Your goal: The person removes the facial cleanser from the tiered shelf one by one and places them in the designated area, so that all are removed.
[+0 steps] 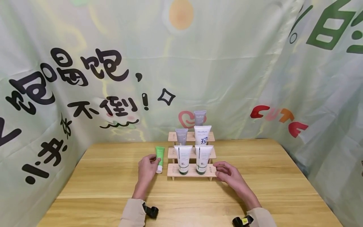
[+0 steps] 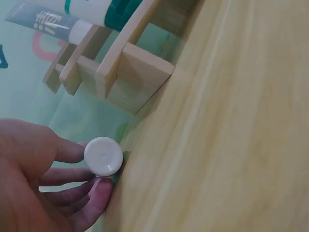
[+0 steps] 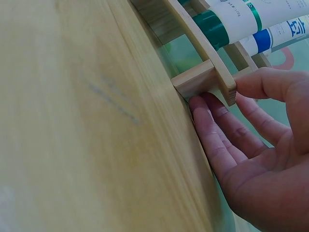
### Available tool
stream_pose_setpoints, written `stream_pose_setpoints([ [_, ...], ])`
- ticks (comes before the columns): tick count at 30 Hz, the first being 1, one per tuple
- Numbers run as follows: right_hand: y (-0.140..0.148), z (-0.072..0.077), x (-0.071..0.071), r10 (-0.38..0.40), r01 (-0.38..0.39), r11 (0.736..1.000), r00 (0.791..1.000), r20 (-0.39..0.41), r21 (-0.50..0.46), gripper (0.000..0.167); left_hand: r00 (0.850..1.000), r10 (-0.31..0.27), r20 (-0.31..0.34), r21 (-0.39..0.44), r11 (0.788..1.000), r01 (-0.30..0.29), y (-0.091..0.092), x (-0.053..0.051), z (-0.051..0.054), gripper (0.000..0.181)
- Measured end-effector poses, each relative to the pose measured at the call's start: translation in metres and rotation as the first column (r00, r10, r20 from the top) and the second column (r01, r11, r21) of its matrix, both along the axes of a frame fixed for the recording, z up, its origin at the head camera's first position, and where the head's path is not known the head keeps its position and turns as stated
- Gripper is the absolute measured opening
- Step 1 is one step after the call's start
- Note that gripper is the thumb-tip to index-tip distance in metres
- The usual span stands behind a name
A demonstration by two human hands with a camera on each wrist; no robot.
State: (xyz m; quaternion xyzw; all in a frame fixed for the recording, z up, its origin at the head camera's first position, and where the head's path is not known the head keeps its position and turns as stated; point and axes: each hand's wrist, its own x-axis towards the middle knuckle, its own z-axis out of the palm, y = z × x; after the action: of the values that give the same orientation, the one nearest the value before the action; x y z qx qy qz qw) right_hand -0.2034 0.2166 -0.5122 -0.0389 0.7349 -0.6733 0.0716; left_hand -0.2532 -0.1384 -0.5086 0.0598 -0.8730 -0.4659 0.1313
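My left hand (image 1: pixel 148 167) pinches a green tube (image 1: pixel 160 154) with a white cap (image 2: pixel 103 156), thumb on one side and fingers on the other. The tube is on the table, left of a three-tier wooden display rack (image 1: pixel 172 171). My right hand (image 1: pixel 231 176) holds the right end of the rack's lowest shelf. In the right wrist view its thumb touches the shelf end (image 3: pixel 229 92), and other fingers curl by the shelf's leg. Two white tubes, a left one (image 1: pixel 184 157) and a right one (image 1: pixel 203 157), stand caps down on that lowest shelf.
A grey tube (image 1: pixel 181 135) and a white tube with blue lettering (image 1: pixel 202 134) stand on the middle tier. Another grey tube (image 1: pixel 199 117) is on the top tier. The wooden table (image 1: pixel 113 176) meets a printed cloth backdrop (image 1: pixel 232 94) at the back and sides.
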Motion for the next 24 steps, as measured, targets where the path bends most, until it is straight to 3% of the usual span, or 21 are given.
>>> stream_pose_setpoints([
  [11,0.0,0.0,0.0,-0.001,0.001,1.0,1.0,0.007,0.002,0.042,0.997,-0.066,-0.039,0.015,0.998,0.067,-0.006,0.004,0.01,0.032],
  [24,0.0,0.0,0.0,-0.003,0.003,1.0,1.0,0.005,0.002,0.042,0.986,-0.105,-0.128,0.148,0.981,0.124,0.001,0.013,0.046,0.025],
])
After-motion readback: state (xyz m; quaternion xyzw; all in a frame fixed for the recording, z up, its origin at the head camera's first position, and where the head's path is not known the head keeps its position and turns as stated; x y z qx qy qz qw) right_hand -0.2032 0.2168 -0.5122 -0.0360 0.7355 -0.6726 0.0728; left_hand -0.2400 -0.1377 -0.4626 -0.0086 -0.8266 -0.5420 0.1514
